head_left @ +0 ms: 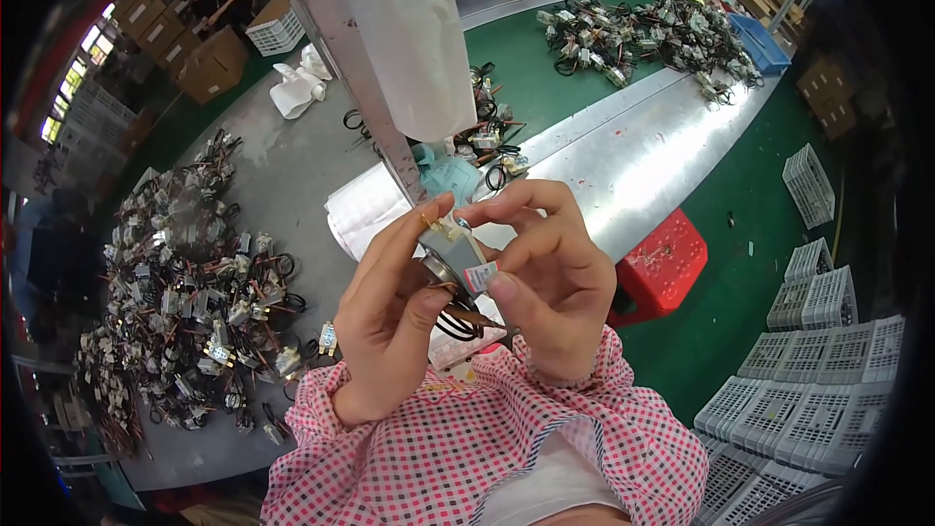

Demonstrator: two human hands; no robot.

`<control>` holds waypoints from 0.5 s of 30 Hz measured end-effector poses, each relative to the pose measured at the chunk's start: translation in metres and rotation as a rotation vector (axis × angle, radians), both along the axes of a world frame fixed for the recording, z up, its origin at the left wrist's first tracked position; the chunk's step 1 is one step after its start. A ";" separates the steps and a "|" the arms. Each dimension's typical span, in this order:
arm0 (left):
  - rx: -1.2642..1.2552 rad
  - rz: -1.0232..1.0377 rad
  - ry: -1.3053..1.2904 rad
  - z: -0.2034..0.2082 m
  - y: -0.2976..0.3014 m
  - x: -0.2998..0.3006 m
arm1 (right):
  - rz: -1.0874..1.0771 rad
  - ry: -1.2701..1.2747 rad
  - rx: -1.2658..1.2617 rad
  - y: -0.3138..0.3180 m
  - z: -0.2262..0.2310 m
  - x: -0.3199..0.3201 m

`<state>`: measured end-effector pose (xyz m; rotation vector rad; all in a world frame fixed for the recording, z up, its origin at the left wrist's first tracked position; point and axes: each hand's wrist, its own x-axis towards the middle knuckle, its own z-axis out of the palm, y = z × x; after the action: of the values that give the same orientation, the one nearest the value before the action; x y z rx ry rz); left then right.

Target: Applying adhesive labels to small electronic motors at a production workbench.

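In front of my chest I hold a small thermostat (456, 251) with a grey body, brass-coloured terminals on top and a round metal part at its side. My left hand (390, 307) is closed on it from the left, fingers behind and thumb below. A black coiled lead with a copper-coloured rod (479, 317) hangs under the body. On the right face sits a small white label sticker (480, 277) with red and blue print. The thumb and a finger of my right hand (555, 278) close at the sticker's right edge; its index finger reaches near the terminals.
A large heap of similar thermostats (195, 302) covers the left of the grey table. Another pile (653, 34) lies on the far green surface. A metal post (355, 58) with a white bag rises ahead. A red stool (664, 263) and white crates (808, 360) stand right.
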<state>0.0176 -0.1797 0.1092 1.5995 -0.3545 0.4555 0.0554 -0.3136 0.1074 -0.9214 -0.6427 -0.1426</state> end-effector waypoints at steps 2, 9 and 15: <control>-0.026 0.003 0.008 0.000 0.000 -0.002 | -0.005 -0.011 -0.022 0.000 0.000 0.000; -0.004 -0.010 0.030 0.001 0.003 0.001 | -0.023 -0.022 -0.088 0.000 0.000 0.002; 0.011 -0.006 0.024 0.000 0.004 0.001 | -0.087 0.068 -0.123 0.002 0.004 -0.003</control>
<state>0.0183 -0.1762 0.1092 1.6125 -0.3441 0.4296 0.0527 -0.3121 0.1118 -1.0690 -0.5528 -0.1500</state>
